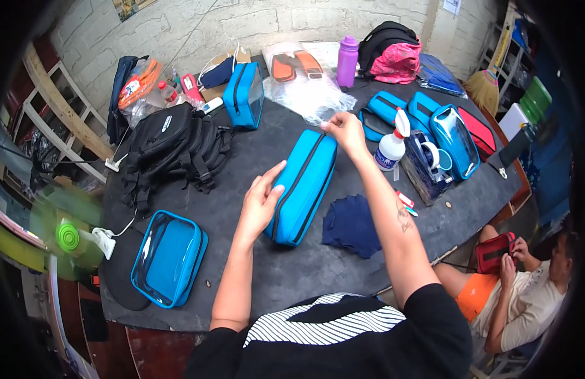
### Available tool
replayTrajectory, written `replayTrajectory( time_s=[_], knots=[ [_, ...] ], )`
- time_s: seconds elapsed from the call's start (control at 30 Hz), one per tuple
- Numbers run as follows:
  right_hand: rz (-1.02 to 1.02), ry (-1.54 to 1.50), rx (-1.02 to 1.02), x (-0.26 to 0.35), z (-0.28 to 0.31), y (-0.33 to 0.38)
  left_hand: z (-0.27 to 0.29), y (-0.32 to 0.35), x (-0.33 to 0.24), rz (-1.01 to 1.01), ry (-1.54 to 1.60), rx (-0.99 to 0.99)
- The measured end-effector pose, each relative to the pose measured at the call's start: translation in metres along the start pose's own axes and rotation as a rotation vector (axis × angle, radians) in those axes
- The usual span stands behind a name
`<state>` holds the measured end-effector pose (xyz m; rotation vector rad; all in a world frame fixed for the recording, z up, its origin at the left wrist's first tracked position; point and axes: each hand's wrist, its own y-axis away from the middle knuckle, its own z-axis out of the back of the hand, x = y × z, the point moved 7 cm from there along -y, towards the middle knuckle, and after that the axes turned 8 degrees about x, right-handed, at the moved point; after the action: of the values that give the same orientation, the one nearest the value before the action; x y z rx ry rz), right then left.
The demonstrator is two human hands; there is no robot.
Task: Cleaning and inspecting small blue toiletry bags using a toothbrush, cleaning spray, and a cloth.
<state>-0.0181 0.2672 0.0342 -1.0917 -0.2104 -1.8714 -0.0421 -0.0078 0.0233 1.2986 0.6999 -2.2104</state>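
A long blue pouch (310, 183) with a black zipper lies on the dark table in front of me. My left hand (259, 205) rests along its near left side, fingers stretched out and thumb apart from them. At the pouch's far end, my right hand (347, 134) is closed in a pinch by the end of the zipper; what its fingertips hold is too small to make out. Beneath my right forearm lies a folded navy cloth (352, 226). A blue pouch with a clear window (168, 262) sits at the near left.
A black backpack (172, 148) covers the left side. A spray bottle (390, 150), several blue pouches (457, 142) and a red one (474, 134) crowd the right. Farther back are clear plastic bags (299, 95) and a purple bottle (347, 62). A seated person (523, 290) handles a red pouch.
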Motion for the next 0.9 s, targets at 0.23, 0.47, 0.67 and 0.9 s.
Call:
replayTrajectory(
  time_s=[0.23,0.47,0.67,0.9],
  knots=[
    [0.084,-0.513,0.056,-0.011,-0.003,0.073,0.017,0.005,0.02,0.034,0.132,-0.465],
    [0.147,-0.497,0.264,0.002,-0.007,0.113,-0.088,-0.017,-0.001,-0.025,0.513,0.0],
    [0.087,-0.714,0.282,-0.027,-0.014,0.08,-0.071,-0.026,-0.02,-0.166,0.503,0.098],
    [0.083,-0.62,0.505,-0.027,-0.024,0.041,0.071,-0.01,0.037,-0.166,0.18,-0.769]
  ],
)
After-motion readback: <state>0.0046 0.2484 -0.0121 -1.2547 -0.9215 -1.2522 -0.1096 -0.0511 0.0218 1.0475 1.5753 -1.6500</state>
